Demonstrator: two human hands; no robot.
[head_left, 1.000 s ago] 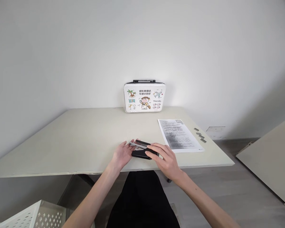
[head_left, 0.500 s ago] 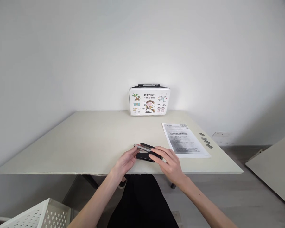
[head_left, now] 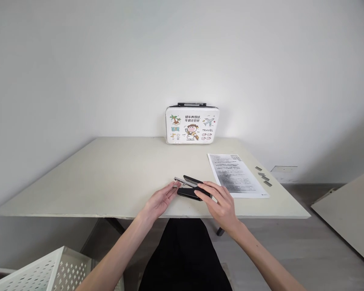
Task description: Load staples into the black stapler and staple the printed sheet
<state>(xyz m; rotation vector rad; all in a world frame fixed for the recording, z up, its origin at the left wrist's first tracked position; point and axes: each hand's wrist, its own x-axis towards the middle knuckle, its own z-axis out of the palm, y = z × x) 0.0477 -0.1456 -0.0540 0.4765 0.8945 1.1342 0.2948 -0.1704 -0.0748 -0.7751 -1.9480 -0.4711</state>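
A black stapler is at the table's front edge, opened up, its top cover raised and its metal magazine exposed. My right hand is closed around its rear end. At the stapler's front, my left hand has its fingertips pinched together, with what looks like a small grey staple strip between them. The fingers partly hide this strip. Several more grey staple strips lie near the table's right edge. Left of them is a printed sheet of paper, close to my right hand.
On the pale table, a white case with cartoon prints and a black handle stands upright against the back wall. A white perforated basket is below at the lower left. A white panel stands on the floor at right.
The stapler has moved slightly right with my right hand, and its magazine tip now sticks up more clearly. My left fingertips have come away from that tip. The view has tipped slightly downward.
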